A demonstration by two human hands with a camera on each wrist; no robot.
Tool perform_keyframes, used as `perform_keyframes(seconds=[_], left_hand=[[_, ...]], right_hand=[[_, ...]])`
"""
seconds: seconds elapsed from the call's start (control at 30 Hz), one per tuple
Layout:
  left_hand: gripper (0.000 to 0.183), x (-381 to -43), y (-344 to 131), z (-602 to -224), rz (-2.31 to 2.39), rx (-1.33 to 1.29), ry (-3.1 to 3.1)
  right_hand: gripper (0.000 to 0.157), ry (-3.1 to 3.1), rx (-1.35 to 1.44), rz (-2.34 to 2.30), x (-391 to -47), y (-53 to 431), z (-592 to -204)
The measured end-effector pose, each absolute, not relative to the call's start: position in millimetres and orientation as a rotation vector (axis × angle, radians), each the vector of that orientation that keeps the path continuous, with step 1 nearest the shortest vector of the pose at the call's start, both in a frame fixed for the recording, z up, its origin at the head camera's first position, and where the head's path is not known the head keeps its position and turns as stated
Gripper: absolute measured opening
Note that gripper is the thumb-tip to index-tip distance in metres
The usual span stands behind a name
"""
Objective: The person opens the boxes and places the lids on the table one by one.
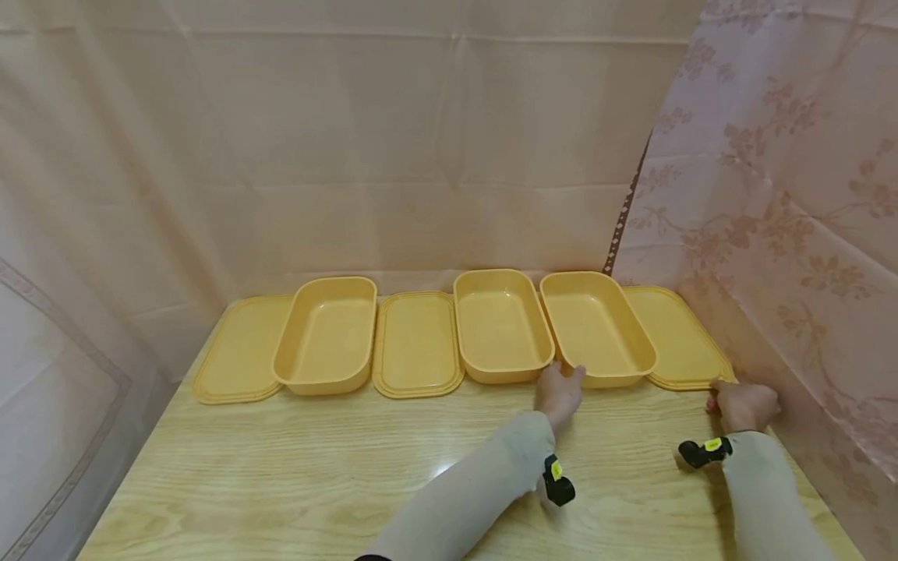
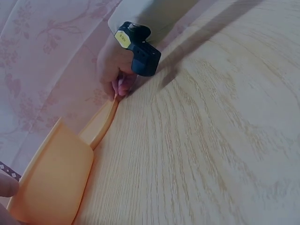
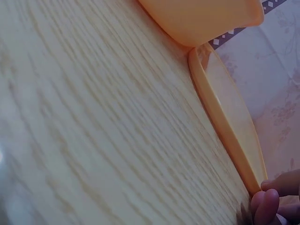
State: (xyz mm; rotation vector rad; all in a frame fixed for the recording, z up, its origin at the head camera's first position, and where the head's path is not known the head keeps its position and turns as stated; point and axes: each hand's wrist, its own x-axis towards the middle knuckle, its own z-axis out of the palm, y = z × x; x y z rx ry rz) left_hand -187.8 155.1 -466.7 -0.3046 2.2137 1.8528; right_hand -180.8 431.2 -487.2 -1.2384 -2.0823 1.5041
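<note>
My right hand pinches the near right corner of the rightmost yellow lid between thumb and fingers; the lid lies flat on the table. In the right wrist view those fingertips are at the lid's end. My left hand holds the near left corner of the rightmost yellow container, its fingers reaching into the gap beside the middle container. Part of the left hand shows at the edge of the left wrist view, against the container's wall. The rightmost container stands upright, its right side overlapping the lid.
Farther left in the row are another lid, a third open container and a lid at the far left end. A beige cloth hangs behind the wooden table; flowered cloth hangs along the right side.
</note>
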Motion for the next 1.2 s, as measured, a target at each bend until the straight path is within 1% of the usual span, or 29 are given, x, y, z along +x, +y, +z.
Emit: perform_keyframes(seconds=[0.1,0.33,0.57,0.63,0.77,0.9,0.97,1.2], left_hand=[[0.055,-188,156,-467,1.833,-0.294,2.242],[0.054,-189,155,-467,1.795,-0.257,2.298],[0.050,-189,151,-469,1.772,-0.190,2.305],[0.049,-188,150,-469,1.777,-0.161,2.305],[0.050,-187,146,-469,1.785,-0.126,2.290],[0.053,-185,142,-468,1.775,-0.085,2.298],[0.053,-184,140,-467,1.768,-0.071,2.308],[0.042,-183,131,-465,1.822,-0.031,2.288]], right_hand=[[0.025,-2.093,-1.236,1.521,-180,432,-487],[0.020,-2.130,-1.224,1.562,-177,431,-485],[0.033,-2.168,-1.190,1.637,-172,430,-484],[0.032,-2.184,-1.159,1.668,-172,430,-484],[0.026,-2.245,-1.113,1.683,-174,428,-484],[0.025,-2.298,-1.099,1.658,-175,427,-483],[0.027,-2.306,-1.075,1.658,-174,426,-482],[0.034,-2.372,-1.003,1.665,-173,424,-482]])
